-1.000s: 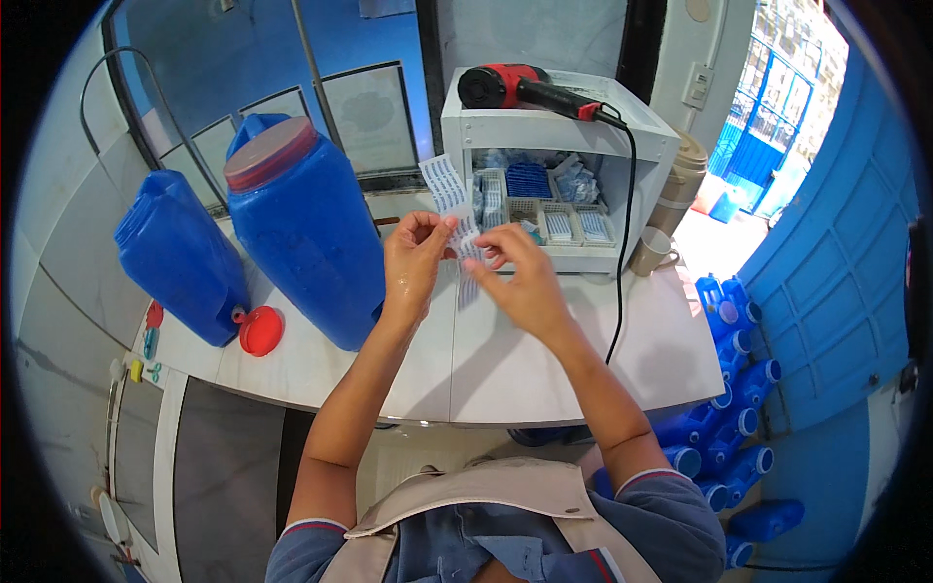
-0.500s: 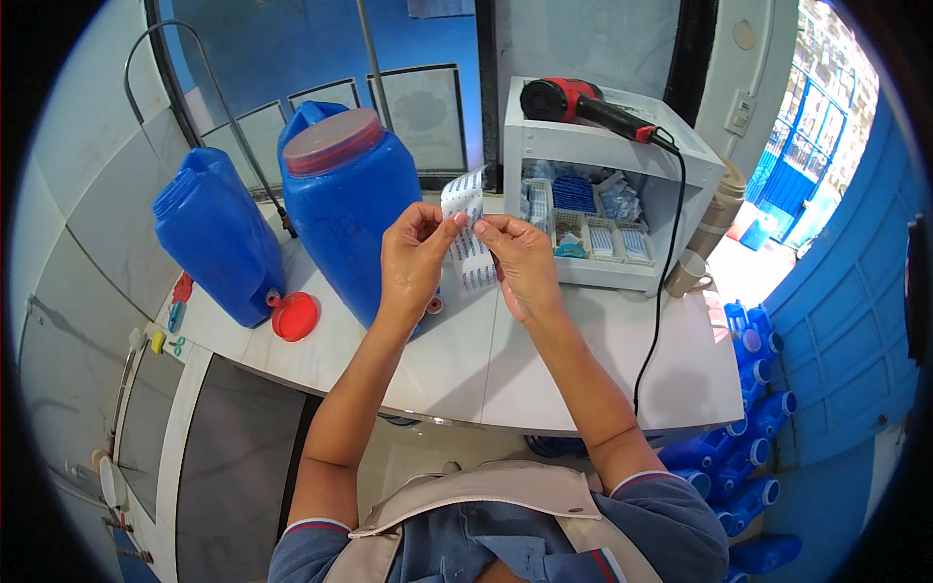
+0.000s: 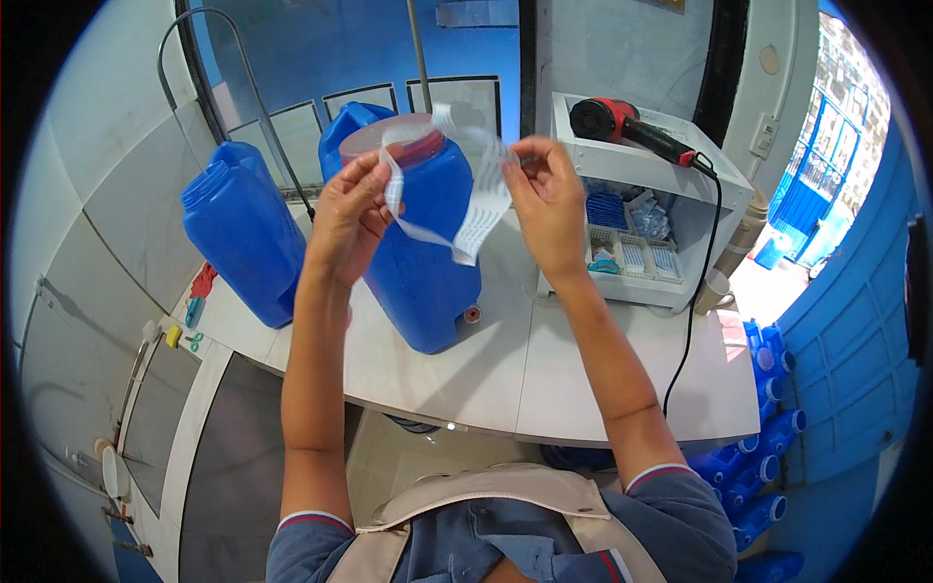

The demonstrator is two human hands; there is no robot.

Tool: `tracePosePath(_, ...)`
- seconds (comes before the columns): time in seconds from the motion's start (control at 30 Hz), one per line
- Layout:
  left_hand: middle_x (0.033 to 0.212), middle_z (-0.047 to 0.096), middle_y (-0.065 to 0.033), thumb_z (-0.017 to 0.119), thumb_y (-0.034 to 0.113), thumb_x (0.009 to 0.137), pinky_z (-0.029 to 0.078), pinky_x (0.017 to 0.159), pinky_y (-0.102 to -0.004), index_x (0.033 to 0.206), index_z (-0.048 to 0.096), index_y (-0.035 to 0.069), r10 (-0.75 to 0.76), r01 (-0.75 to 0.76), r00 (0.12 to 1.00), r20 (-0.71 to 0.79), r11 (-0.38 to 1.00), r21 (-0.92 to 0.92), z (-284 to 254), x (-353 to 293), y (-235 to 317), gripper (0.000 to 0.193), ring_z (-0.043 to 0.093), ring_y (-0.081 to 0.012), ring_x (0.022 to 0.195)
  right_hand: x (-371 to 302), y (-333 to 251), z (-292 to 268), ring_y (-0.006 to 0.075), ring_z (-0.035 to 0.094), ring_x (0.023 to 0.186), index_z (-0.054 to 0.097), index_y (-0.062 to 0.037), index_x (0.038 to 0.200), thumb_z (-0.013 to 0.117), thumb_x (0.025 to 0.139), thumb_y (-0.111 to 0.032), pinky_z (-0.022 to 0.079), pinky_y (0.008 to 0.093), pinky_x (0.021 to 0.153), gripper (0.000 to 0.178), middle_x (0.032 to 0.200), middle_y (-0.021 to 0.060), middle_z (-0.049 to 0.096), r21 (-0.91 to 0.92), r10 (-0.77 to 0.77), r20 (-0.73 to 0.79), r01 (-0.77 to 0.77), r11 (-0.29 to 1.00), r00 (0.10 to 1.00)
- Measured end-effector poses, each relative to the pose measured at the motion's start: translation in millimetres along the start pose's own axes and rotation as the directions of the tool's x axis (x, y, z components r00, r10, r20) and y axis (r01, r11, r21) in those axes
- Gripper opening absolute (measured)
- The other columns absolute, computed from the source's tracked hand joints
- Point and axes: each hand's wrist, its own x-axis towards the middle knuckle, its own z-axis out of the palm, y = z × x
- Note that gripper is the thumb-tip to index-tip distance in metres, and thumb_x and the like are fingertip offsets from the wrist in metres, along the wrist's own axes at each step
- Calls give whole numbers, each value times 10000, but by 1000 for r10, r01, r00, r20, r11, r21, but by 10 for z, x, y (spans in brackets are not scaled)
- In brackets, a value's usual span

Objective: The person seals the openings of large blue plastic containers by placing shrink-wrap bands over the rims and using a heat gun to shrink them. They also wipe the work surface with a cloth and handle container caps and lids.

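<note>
A clear plastic shrink band (image 3: 483, 209) with rows of print hangs opened into a wide loop between my hands. My left hand (image 3: 348, 219) pinches its left side between thumb and fingertips. My right hand (image 3: 550, 209) pinches the right side the same way. Behind the band stands a large blue water jug (image 3: 418, 282), its wide red lid (image 3: 428, 148) partly seen through the film. The band appears in front of the lid; I cannot tell whether they touch. Farther left is a second blue jug (image 3: 248, 238) with its top opening uncovered.
A red and black heat gun (image 3: 607, 120) lies on a white shelf unit (image 3: 661, 291), its black cord (image 3: 700, 282) trailing over the counter (image 3: 466, 394). Small baskets (image 3: 634, 255) of packets fill the shelf. A mug (image 3: 714, 291) stands beside it. Several blue jugs (image 3: 768, 418) are stacked right.
My hands have moved apart, and the flat strip has opened into a loop. My left hand shifted left, my right hand right and slightly up. The view has shifted a little.
</note>
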Motion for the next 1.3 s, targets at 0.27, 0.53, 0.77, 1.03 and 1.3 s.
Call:
tracePosePath(0.27,857,604,-18,629,143,871,475,597,-167,1096,563,-10,103,-93,983,-153,993,70,-513,306,215,280,550,-51,690,465,29,350,271,626,812,643,-81,1023,522,798,-1,508,367,718,267,1106,101,499,-488,-290,351,438,754,890)
tracePosePath(0.53,923,613,-55,664,169,842,446,723,-218,1127,564,-43,284,-99,907,-310,861,499,-660,504,162,369,554,-106,771,957,239,506,266,583,903,611,-67,1148,439,783,-19,453,337,840,406,1126,108,552,-557,21,474,282,781,880)
tracePosePath(0.77,960,628,-85,632,243,867,433,796,-240,1132,598,-10,477,-228,834,-279,757,612,-751,552,-63,368,572,-142,875,1113,376,582,275,567,1011,580,-31,1186,392,762,-3,422,311,911,465,1192,153,569,-530,82,517,244,812,852)
tracePosePath(1.03,783,664,-129,571,234,909,458,659,-266,1067,639,-26,708,-154,659,-252,455,877,-534,399,-171,312,586,-130,699,1156,451,776,281,544,1110,552,-13,1215,378,849,-79,394,312,962,410,1188,205,570,-451,299,536,-32,892,790)
tracePosePath(1.3,714,632,-218,478,207,929,460,619,-358,1007,640,-40,605,82,742,-287,343,936,-507,422,-59,306,632,-266,640,1118,601,831,250,433,1234,369,-30,1366,365,952,-241,317,322,1028,465,1318,165,475,-252,347,501,-251,935,792)
